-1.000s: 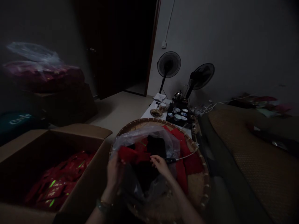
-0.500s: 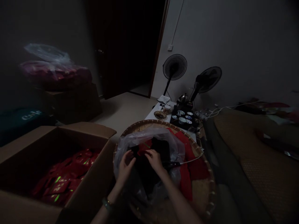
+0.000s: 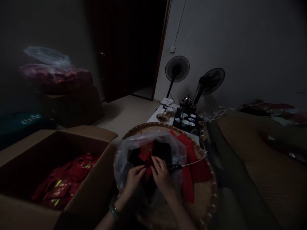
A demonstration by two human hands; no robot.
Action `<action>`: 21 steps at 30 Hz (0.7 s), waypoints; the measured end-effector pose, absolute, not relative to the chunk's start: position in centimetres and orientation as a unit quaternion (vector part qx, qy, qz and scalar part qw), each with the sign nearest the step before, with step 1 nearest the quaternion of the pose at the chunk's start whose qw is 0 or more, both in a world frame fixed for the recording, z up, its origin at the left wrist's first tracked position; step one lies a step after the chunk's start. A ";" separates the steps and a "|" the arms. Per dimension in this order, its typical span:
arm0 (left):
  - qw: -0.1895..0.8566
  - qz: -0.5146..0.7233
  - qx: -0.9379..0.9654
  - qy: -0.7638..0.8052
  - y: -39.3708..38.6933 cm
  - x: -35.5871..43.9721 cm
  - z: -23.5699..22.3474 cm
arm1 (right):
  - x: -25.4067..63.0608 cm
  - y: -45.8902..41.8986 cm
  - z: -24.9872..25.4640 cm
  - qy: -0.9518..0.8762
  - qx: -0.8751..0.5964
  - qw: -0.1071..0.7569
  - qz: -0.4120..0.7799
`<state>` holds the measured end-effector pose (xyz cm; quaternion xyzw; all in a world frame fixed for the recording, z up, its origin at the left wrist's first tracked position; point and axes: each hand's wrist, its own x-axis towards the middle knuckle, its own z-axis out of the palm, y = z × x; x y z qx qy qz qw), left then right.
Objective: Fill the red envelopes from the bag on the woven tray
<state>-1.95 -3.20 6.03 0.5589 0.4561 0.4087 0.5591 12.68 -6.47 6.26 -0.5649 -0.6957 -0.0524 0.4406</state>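
Note:
In the dim head view, my left hand has its thumb and fingers pinched at the edge of a small red piece. My right hand bends its fingers over the other side of this piece; fingers and shadow hide much of it. Just beyond lies a red packet with a green strip, on black material inside a clear plastic bag. A dark, corded handheld tool lies right of my right hand. Everything rests in a round woven tray, with red cloth strips along its right side.
A cardboard box holding several red packets stands at left. Beyond the tray are a low table with cups and two fans. A woven mat covers the seat at right. Plastic-wrapped goods sit behind the box.
Both hands have come lower and closer together around the small red piece. The red packet beyond them is now more exposed. The view has shifted slightly.

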 end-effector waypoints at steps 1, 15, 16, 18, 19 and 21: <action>0.567 0.412 0.547 0.458 -3.4 -1.8 6.0 | 12.6 -6.6 5.9 -0.696 -0.565 0.438 -0.066; 0.589 0.423 0.509 0.464 -4.8 -1.5 2.8 | 12.1 -7.2 2.1 -0.647 -0.585 0.488 -0.026; 0.583 0.423 0.511 0.470 -4.8 -1.5 2.4 | 12.1 -7.2 1.9 -0.650 -0.581 0.490 -0.031; 0.570 0.422 0.514 0.483 -4.8 -1.5 1.7 | 12.2 -7.1 1.5 -0.659 -0.571 0.488 -0.035; 0.561 0.433 0.512 0.486 -4.7 -1.5 1.4 | 12.2 -7.0 1.2 -0.664 -0.568 0.485 -0.034; 0.553 0.440 0.510 0.490 -4.7 -1.5 0.8 | 12.3 -7.0 0.8 -0.673 -0.564 0.477 -0.030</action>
